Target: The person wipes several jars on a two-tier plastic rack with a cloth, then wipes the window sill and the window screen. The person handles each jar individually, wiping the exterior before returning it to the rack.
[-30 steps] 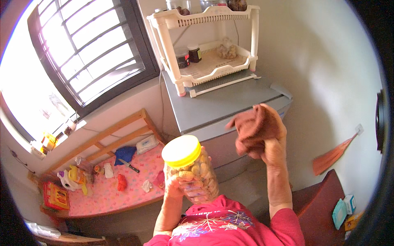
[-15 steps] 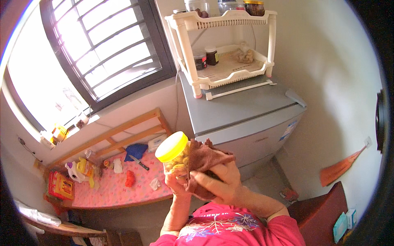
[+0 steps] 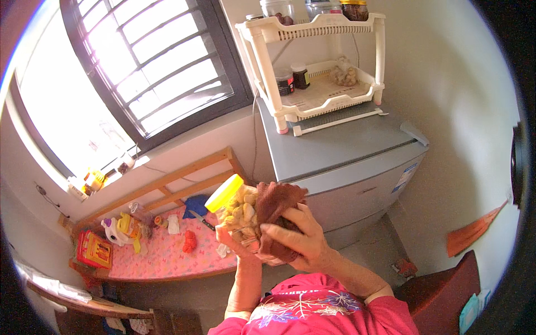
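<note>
A clear plastic jar (image 3: 241, 214) with a yellow lid, filled with yellowish-brown lumpy pieces, is tilted in front of my chest, its lid toward the upper left. My left hand (image 3: 237, 243) is closed around the jar's lower side, fingers partly hidden behind it. A brown cloth (image 3: 279, 202) is bunched against the jar's right side. Pressing that cloth to the jar is my right hand (image 3: 298, 239), its fingers curled over the fabric.
Ahead stands a grey refrigerator (image 3: 335, 151) bearing a cream plastic rack (image 3: 321, 111) with jars. To the left, a wooden bench (image 3: 167, 276) with a pink cover holds a knife (image 3: 202, 220), a red bundle (image 3: 190, 241) and several bottles. A barred window (image 3: 151, 61) is above it.
The jar has tilted further, its lid dipping left and more of its contents showing. The cloth and my right hand have shifted slightly left over it. The whole view has moved a little.
</note>
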`<state>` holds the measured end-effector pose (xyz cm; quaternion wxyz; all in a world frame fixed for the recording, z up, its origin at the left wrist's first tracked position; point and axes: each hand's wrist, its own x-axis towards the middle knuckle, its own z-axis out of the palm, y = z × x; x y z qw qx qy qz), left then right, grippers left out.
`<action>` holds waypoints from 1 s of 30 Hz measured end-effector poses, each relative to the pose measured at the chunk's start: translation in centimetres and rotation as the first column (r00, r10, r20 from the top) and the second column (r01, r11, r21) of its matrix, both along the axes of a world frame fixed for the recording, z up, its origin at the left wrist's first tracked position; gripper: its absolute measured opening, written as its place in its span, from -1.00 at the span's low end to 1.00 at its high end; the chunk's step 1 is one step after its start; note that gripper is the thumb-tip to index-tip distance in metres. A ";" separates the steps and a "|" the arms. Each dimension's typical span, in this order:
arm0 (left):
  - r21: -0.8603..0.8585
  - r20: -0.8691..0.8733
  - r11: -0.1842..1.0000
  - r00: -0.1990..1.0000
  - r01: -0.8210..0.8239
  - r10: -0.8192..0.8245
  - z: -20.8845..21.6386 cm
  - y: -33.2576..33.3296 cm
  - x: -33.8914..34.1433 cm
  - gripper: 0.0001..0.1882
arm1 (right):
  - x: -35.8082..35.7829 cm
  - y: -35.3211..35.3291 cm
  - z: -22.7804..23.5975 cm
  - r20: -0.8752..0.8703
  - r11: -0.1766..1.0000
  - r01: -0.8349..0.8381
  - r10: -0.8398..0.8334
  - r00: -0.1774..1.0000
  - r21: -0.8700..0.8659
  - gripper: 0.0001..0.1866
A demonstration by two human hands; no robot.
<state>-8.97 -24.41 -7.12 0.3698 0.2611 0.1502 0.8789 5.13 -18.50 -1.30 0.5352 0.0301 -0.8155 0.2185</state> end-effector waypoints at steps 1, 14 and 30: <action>-0.002 0.032 1.000 0.999 0.002 -0.002 -1.1 0.3 -0.3 0.00 | 0.2 -0.3 -0.4 0.032 0.998 0.046 -0.047 0.998 0.030 -0.53; -0.245 -0.208 0.958 0.973 -0.148 0.097 1.3 -2.3 1.8 -0.23 | -0.8 -0.1 -0.2 0.006 0.985 0.138 -0.140 0.990 0.106 -0.55; -0.134 -0.089 0.987 0.993 -0.090 0.078 0.7 -2.1 1.2 -0.24 | -6.4 4.0 1.5 -0.042 0.653 -0.417 0.508 0.860 -0.632 -0.64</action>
